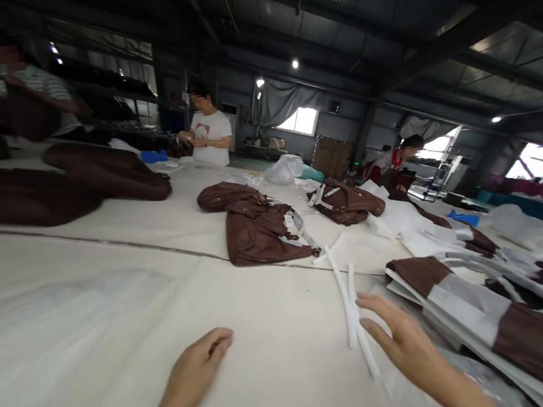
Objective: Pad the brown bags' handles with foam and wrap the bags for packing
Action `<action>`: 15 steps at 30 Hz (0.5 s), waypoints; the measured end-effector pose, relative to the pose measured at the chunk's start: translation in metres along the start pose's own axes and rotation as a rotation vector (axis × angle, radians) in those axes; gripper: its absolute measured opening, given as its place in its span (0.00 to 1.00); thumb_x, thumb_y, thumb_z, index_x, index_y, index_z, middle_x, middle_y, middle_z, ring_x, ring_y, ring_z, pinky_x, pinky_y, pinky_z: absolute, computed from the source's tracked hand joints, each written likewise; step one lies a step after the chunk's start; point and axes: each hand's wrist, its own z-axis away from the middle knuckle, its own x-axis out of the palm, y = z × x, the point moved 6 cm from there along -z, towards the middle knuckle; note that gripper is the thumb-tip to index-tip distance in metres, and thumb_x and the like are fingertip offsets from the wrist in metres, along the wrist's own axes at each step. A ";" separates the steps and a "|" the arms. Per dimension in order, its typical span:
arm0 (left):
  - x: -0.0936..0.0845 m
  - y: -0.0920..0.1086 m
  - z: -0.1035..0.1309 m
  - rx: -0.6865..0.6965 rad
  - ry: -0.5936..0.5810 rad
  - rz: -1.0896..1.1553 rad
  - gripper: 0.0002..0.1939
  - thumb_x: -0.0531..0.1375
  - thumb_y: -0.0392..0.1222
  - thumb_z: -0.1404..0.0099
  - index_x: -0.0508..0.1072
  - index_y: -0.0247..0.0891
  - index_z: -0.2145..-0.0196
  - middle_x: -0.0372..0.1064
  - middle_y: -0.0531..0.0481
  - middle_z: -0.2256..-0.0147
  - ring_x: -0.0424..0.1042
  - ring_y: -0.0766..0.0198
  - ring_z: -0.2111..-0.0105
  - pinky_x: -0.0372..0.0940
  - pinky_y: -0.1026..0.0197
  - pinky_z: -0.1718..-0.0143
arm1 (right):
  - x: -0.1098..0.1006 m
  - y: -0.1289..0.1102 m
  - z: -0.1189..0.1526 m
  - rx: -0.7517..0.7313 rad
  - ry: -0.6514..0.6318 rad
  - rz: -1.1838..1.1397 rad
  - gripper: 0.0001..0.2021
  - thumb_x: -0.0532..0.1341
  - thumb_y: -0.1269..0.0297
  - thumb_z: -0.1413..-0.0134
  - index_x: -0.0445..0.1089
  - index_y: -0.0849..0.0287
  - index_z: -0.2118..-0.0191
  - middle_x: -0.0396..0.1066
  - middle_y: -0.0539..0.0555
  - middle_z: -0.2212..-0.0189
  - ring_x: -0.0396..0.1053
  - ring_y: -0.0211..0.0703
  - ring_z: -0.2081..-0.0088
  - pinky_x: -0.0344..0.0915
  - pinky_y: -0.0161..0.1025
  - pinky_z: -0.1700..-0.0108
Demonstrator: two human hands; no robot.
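1. The left hand lies flat, fingers loosely together, on bare cream table stretching toward nine o'clock.
2. The right hand, spread and empty, touches white strips.
3. Brown bags lie at twelve o'clock.

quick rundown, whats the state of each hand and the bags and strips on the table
left hand: empty, fingers curled, resting on the table
right hand: empty, fingers spread, beside the white strips
white strips: loose, lying flat on the table
brown handbag: lying on its side, white tag at its right edge
second brown handbag: lying down, farther back
brown and white stack: lying flat, overlapping
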 end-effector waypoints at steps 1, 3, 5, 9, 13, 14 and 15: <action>0.002 -0.003 0.001 -0.006 -0.017 0.028 0.17 0.55 0.57 0.42 0.76 0.45 0.66 0.77 0.53 0.66 0.76 0.56 0.63 0.68 0.61 0.59 | 0.018 -0.003 -0.019 -0.002 -0.034 -0.018 0.16 0.57 0.56 0.38 0.74 0.53 0.49 0.73 0.60 0.46 0.71 0.53 0.44 0.68 0.51 0.42; 0.004 -0.008 0.001 -0.039 -0.038 0.105 0.18 0.54 0.56 0.41 0.76 0.44 0.64 0.77 0.53 0.68 0.75 0.57 0.65 0.68 0.61 0.59 | 0.053 -0.007 -0.058 -0.004 -0.094 -0.058 0.16 0.56 0.58 0.38 0.74 0.55 0.50 0.73 0.61 0.47 0.71 0.54 0.45 0.67 0.52 0.42; 0.005 -0.013 0.001 -0.068 -0.053 0.153 0.19 0.53 0.56 0.41 0.75 0.43 0.64 0.77 0.52 0.68 0.75 0.57 0.66 0.68 0.60 0.60 | 0.088 -0.012 -0.097 0.007 -0.141 -0.102 0.16 0.57 0.60 0.40 0.74 0.57 0.50 0.74 0.61 0.49 0.72 0.54 0.47 0.67 0.52 0.43; 0.010 -0.020 0.000 -0.104 -0.085 0.152 0.19 0.52 0.56 0.40 0.75 0.43 0.62 0.77 0.51 0.67 0.75 0.57 0.66 0.67 0.60 0.59 | 0.152 -0.026 -0.167 0.042 -0.178 -0.150 0.17 0.58 0.63 0.42 0.73 0.61 0.50 0.75 0.62 0.51 0.72 0.54 0.49 0.66 0.50 0.44; 0.015 -0.027 0.003 -0.116 -0.096 0.156 0.17 0.52 0.53 0.39 0.75 0.44 0.62 0.78 0.51 0.67 0.75 0.58 0.65 0.68 0.61 0.59 | 0.206 -0.043 -0.225 0.063 -0.140 -0.150 0.23 0.57 0.64 0.42 0.67 0.65 0.42 0.67 0.65 0.42 0.62 0.55 0.39 0.57 0.50 0.37; 0.016 -0.028 0.004 -0.115 -0.094 0.162 0.16 0.52 0.52 0.39 0.75 0.44 0.62 0.78 0.51 0.67 0.76 0.58 0.65 0.68 0.62 0.58 | 0.217 -0.046 -0.237 0.069 -0.126 -0.149 0.24 0.58 0.64 0.42 0.65 0.65 0.40 0.63 0.65 0.39 0.58 0.55 0.36 0.54 0.51 0.35; 0.017 -0.029 0.005 -0.111 -0.094 0.165 0.16 0.52 0.52 0.38 0.75 0.45 0.62 0.78 0.51 0.66 0.76 0.58 0.63 0.68 0.63 0.58 | 0.228 -0.049 -0.249 0.074 -0.115 -0.149 0.26 0.58 0.64 0.42 0.64 0.65 0.39 0.60 0.65 0.36 0.54 0.55 0.33 0.51 0.51 0.34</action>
